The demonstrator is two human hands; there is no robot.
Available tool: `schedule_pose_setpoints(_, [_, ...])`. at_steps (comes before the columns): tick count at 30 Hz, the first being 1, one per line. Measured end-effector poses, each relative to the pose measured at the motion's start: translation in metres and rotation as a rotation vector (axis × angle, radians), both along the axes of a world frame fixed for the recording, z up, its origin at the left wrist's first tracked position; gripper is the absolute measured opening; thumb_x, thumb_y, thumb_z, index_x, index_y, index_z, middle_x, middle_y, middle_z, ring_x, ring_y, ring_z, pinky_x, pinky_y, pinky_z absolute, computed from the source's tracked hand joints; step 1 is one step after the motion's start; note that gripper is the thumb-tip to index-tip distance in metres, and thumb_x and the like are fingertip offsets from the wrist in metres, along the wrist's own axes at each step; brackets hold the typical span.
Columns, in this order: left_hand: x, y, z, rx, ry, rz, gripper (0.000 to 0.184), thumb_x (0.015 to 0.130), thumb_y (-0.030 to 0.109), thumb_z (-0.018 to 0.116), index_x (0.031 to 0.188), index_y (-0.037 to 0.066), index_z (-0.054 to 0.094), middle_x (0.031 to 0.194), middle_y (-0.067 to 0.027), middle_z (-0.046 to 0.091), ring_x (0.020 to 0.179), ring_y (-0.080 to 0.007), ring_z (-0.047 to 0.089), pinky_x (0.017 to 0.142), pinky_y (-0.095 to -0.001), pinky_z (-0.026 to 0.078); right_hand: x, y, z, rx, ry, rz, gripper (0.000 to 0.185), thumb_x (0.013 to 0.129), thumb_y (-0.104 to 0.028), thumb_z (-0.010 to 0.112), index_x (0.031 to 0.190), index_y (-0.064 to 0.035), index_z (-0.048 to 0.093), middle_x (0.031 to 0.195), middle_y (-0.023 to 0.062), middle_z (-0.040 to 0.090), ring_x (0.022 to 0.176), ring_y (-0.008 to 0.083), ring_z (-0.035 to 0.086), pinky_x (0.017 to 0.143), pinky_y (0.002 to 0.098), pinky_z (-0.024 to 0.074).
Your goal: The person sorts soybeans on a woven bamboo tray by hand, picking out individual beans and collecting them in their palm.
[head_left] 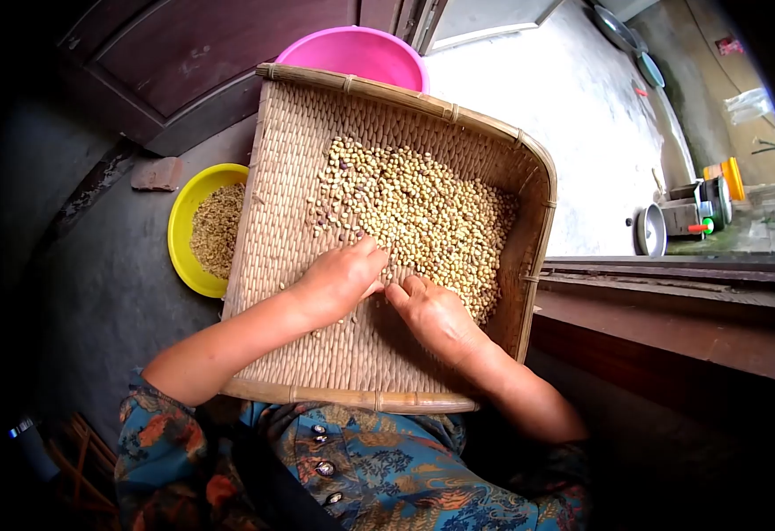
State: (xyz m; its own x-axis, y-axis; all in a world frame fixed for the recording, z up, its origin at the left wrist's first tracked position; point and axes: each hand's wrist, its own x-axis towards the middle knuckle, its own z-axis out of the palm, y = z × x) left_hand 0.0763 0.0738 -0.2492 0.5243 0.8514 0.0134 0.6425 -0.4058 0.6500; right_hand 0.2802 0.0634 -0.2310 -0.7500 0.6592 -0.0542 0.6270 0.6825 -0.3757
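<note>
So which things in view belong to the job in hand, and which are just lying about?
In the job:
- left hand and right hand, at the seeds
- pale seeds
- woven tray
- yellow basin holding similar bits, probably

Apparently lying about:
- brick
- pink basin, contents partly hidden
- metal bowl
- orange object

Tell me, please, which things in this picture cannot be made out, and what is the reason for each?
In the head view:
Whether the left hand and right hand pinch anything: the hands themselves hide it.
Exact kind of the pale seeds: too small.
Near side of the pink basin: behind the woven tray.
Right edge of the yellow bowl: covered by the tray.
What supports the tray: hidden beneath it.
</note>
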Motion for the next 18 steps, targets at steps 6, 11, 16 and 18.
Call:
schedule_pose_setpoints(6, [-0.002,-0.004,0.005,-0.077,0.017,-0.008,0.026,0.079,0.011,0.071,0.1,0.003,0.056,0.094,-0.0156,0.054,0.084,-0.0369,0.059,0.071,-0.0437,0.05,0.0,-0.002,-0.008,-0.089,0.026,-0.135,0.009,0.085,-0.007,0.054,0.092,-0.0019,0.053,0.078,0.0165,0.057,0.069,0.0349,0.062,0.061,0.0427,0.0526])
schedule_pose_setpoints(11, [-0.003,-0.011,0.012,-0.09,-0.018,0.027,0.032,0.079,0.008,0.072,0.105,0.001,0.056,0.098,-0.016,0.054,0.09,-0.0369,0.059,0.076,-0.0427,0.05,0.0,-0.002,-0.011,-0.083,0.034,-0.171,0.009,0.083,-0.002,0.052,0.092,-0.0002,0.052,0.075,0.0199,0.06,0.066,0.0331,0.065,0.057,0.0419,0.0529])
schedule_pose_setpoints(16, [-0.001,-0.018,0.012,-0.073,-0.028,0.084,0.036,0.079,0.006,0.071,0.112,0.001,0.055,0.101,-0.0162,0.054,0.092,-0.0366,0.059,0.078,-0.0423,0.05,-0.001,0.007,0.003,-0.461,0.31,-0.364,0.011,0.083,-0.003,0.059,0.093,0.0003,0.055,0.082,0.022,0.063,0.076,0.0384,0.064,0.067,0.043,0.0519])
schedule_pose_setpoints(18, [0.0,-0.018,0.008,-0.067,-0.035,0.097,0.036,0.08,0.005,0.07,0.112,0.001,0.056,0.1,-0.0162,0.054,0.092,-0.0363,0.059,0.078,-0.0422,0.051,-0.006,0.009,0.002,-0.478,0.332,-0.404,0.012,0.082,-0.003,0.062,0.092,0.0004,0.057,0.085,0.0215,0.064,0.079,0.0382,0.064,0.07,0.0421,0.0513])
